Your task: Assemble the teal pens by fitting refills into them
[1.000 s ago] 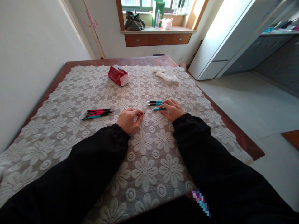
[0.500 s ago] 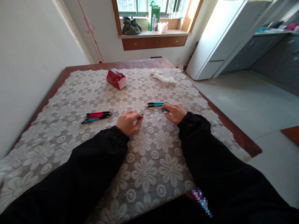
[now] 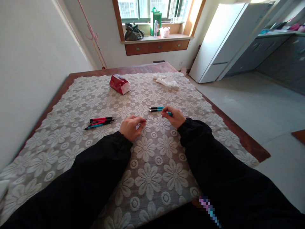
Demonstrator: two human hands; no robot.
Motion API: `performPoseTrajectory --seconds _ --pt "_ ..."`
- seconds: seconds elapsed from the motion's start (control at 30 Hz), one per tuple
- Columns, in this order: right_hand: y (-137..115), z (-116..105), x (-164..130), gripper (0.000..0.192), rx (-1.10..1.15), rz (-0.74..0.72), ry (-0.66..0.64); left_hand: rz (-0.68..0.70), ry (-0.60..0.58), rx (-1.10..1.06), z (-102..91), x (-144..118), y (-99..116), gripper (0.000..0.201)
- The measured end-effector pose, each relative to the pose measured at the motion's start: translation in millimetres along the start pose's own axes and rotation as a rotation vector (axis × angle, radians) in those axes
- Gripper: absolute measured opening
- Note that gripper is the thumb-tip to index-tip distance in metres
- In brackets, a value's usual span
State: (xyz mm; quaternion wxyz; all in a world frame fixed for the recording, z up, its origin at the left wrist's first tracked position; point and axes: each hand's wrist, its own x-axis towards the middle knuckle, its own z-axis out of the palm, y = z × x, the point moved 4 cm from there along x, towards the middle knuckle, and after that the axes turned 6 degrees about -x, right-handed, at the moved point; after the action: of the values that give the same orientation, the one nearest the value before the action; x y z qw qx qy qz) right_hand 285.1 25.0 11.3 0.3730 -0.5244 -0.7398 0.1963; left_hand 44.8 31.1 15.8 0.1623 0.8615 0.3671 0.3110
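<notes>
My left hand [image 3: 132,128] is closed, its thumb and forefinger pinching one end of a thin white pen refill [image 3: 153,119]; a small dark bit shows at the fingertips. The refill's other end meets the fingertips of my right hand [image 3: 174,116]. That hand is also closed, around a blue pen barrel [image 3: 170,114] that its fingers mostly hide. Just behind it lie two blue-and-black pens [image 3: 156,109], side by side and partly covered by the hand. Left of my left hand is a small pile of red-and-black pens [image 3: 101,120] with a blue one [image 3: 100,125] at its near side.
A floral lace cloth [image 3: 149,179] covers the wooden table. Toward the far edge are a red tissue pack [image 3: 119,84] and a crumpled white plastic bag [image 3: 168,82]. Beyond the table stand a windowsill with bags and a white fridge [image 3: 219,44].
My right hand has shifted slightly left, bringing its fingertips to the refill's free end, with the blue barrel still in it. My left hand keeps its pinch. The view has tilted a little.
</notes>
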Motion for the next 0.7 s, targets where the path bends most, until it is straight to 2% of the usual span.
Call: performPoseTrajectory --seconds 0.13,0.27,0.53,0.7 --pt "-3.9 6.0 0.9 0.027 0.238 0.057 0.028 0.001 0.003 0.005 -0.9 -0.1 1.3 0.019" --pt "-2.6 8.8 0.8 0.035 0.373 0.099 0.039 0.009 0.009 0.010 -1.3 0.0 1.5 0.019" --pt "-1.1 11.0 -0.5 0.030 0.373 0.088 0.033 0.013 0.045 0.004 -2.3 -0.6 1.6 0.016" --pt "-1.0 11.7 -0.5 0.034 0.411 0.101 0.028 -0.002 0.035 0.014 -2.2 -0.8 1.0 0.015"
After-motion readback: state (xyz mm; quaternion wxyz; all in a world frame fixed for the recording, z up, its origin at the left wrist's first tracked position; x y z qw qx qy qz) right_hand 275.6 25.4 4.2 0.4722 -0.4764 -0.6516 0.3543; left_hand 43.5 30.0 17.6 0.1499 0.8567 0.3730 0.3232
